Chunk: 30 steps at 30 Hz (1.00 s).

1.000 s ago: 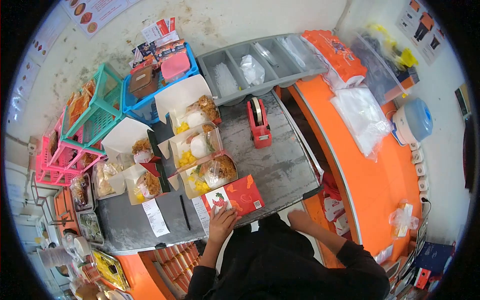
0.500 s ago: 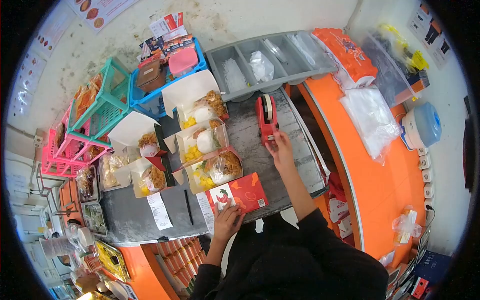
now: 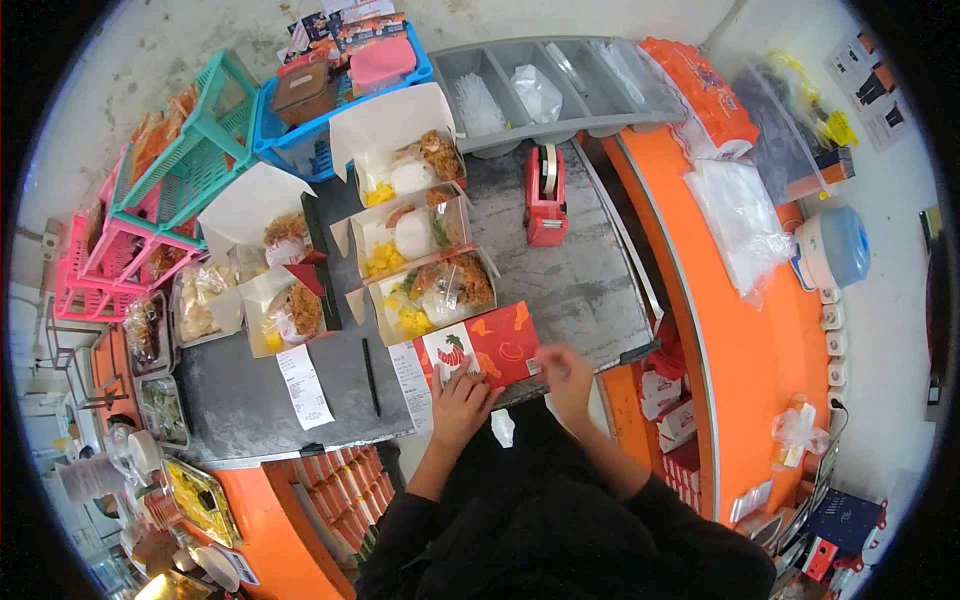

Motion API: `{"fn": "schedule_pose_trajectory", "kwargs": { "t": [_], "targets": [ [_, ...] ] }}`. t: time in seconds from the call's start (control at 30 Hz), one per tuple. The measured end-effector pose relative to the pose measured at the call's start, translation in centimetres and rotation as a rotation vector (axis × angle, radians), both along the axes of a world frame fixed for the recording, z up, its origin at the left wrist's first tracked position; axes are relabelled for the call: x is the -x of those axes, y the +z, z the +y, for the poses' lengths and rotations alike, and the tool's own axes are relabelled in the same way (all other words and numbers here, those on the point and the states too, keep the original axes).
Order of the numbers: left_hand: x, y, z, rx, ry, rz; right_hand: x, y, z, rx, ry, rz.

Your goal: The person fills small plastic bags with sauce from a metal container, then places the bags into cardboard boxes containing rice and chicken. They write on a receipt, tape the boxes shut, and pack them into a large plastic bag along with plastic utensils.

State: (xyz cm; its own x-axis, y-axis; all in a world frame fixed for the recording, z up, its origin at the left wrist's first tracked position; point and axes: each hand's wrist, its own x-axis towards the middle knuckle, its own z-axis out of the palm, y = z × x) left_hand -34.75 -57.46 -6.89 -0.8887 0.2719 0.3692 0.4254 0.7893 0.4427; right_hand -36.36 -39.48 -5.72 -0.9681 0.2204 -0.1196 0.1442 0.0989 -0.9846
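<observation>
Near the table's edge, the left hand (image 3: 462,405) presses flat on a red, white-panelled box (image 3: 497,343); right hand (image 3: 568,382) blurred, state unclear.

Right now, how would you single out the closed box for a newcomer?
On the dark table, find the column of three open food boxes. The red box sits at its near end, under the left hand, shut while they show food.

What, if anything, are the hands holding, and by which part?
The left hand steadies the red box at its near edge, from on top. Whether the blurred right hand holds anything cannot be told.
</observation>
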Motion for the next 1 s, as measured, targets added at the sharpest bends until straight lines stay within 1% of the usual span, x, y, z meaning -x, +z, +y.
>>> {"fn": "schedule_pose_trajectory", "kwargs": {
  "t": [0.07, 0.1, 0.13, 0.17, 0.2, 0.27, 0.3, 0.33, 0.37, 0.4, 0.43, 0.47, 0.5, 0.53, 0.57, 0.6, 0.67, 0.73, 0.8, 0.83, 0.9, 0.93, 1.0],
  "targets": [
    [-0.1, -0.6, -0.1, 0.013, -0.012, 0.010, -3.7, 1.2, -2.4, 0.181, -0.009, -0.157],
    [-0.2, -0.8, -0.1, 0.036, -0.017, 0.028, -3.8, 1.4, -3.2, 0.173, -0.015, -0.162],
    [-0.2, -0.7, -0.3, 0.028, -0.021, 0.024, -3.7, 1.7, -3.9, 0.291, -0.103, -0.200],
    [-0.1, -0.6, -0.8, 0.112, -0.085, 0.054, -3.4, 1.7, -4.2, 0.413, -0.191, -0.236],
    [-0.1, -0.4, -1.2, 0.198, -0.150, 0.084, -3.2, 1.5, -4.3, 0.411, -0.197, -0.237],
    [0.0, 0.1, -0.9, 0.241, -0.152, 0.052, -2.8, 0.1, -4.5, 0.367, -0.182, -0.341],
    [0.1, 0.4, -0.8, 0.284, -0.147, 0.028, -2.8, -0.4, -4.4, 0.369, -0.191, -0.337],
    [0.0, 0.6, -0.7, 0.282, -0.152, 0.032, -2.9, -1.1, -4.1, 0.216, -0.113, -0.227],
    [-0.1, 0.7, -0.6, 0.251, -0.133, -0.025, -2.9, -1.9, -3.6, 0.062, -0.036, -0.116],
    [0.1, 0.9, -0.4, 0.219, -0.111, -0.078, -2.7, -2.9, -3.1, 0.058, -0.038, -0.107],
    [0.2, 1.3, -0.2, 0.214, -0.106, -0.072, -2.6, -4.1, -2.3, -0.147, 0.029, -0.025],
    [0.1, 1.8, 0.0, 0.175, -0.088, -0.104, -2.4, -4.0, -1.8, -0.347, 0.099, 0.055],
    [0.2, 2.1, -0.1, 0.139, -0.072, -0.133, -2.5, -3.7, -0.8, -0.345, 0.103, 0.061],
    [0.4, 2.2, -0.6, 0.139, -0.062, -0.125, -2.1, -1.7, 0.4, -0.477, 0.118, -0.049],
    [0.3, 2.1, -1.5, -0.081, 0.058, -0.219, -1.5, -0.1, 1.0, -0.611, 0.134, -0.162],
    [0.6, 2.0, -2.3, -0.305, 0.177, -0.309, -0.1, 0.8, 1.3, -0.615, 0.144, -0.152],
    [2.7, 1.7, -4.1, -0.458, 0.608, 0.097, 3.8, 2.2, 1.9, -0.760, 0.104, 0.248],
    [5.3, -0.3, -6.4, -0.611, 0.725, 0.010, 8.2, 3.3, -0.2, -0.857, 0.335, 0.174],
    [7.8, 0.2, -9.6, -0.401, 0.527, -0.485, 11.3, 0.9, -2.1, -1.003, 0.435, 0.157],
    [8.4, 0.3, -9.7, -0.397, 0.540, -0.481, 12.9, 0.2, -2.7, -0.996, 0.445, 0.164],
    [9.0, 0.3, -9.8, -0.178, 0.556, -0.448, 14.8, -0.5, -3.3, -0.873, 0.766, -0.388],
    [8.9, 0.7, -9.5, -0.178, 0.565, -0.446, 14.6, -0.7, -3.2, -0.873, 0.773, -0.383],
    [8.3, 1.5, -9.1, -0.195, 0.601, -0.371, 13.7, -1.2, -3.1, -0.867, 0.699, -0.205]
  ]
}}
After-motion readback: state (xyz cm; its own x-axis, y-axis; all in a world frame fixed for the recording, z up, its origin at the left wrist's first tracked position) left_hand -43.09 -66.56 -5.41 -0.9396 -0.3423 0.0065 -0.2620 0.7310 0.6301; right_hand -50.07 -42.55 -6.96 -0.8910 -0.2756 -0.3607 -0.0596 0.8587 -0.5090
